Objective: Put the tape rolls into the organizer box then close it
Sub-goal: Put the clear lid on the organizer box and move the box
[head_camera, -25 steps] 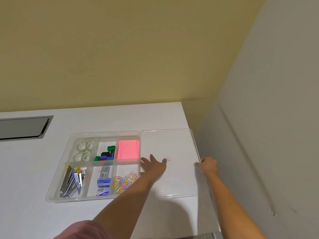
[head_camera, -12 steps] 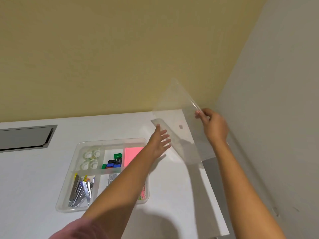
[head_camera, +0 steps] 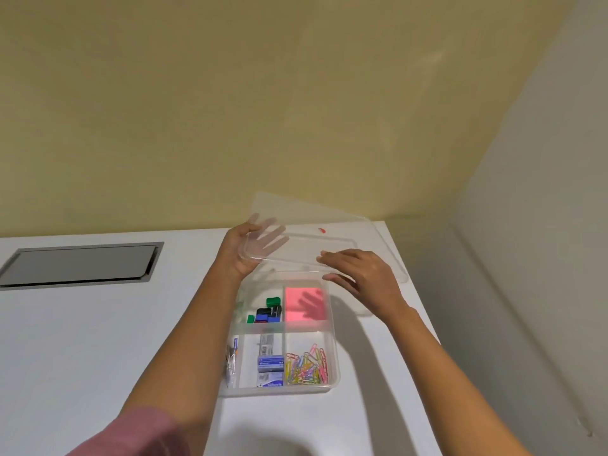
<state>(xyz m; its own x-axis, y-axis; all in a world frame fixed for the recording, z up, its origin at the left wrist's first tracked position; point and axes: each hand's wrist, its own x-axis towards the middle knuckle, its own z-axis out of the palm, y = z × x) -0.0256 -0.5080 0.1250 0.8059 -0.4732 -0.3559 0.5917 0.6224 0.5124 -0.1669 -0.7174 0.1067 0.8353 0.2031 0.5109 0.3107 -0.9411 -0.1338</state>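
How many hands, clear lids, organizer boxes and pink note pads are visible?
hands: 2, left hand and right hand
clear lid: 1
organizer box: 1
pink note pad: 1
Total: 5

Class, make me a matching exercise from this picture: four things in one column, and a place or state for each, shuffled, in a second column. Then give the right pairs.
Things
1. lid
2. paper clips
3. pink notepad
4. grey panel

Places or states
A. far right compartment of the box
B. set into the table, left of the box
C. held tilted above the box by the left hand and right hand
D. near right compartment

Pairs: 1-C, 2-D, 3-A, 4-B
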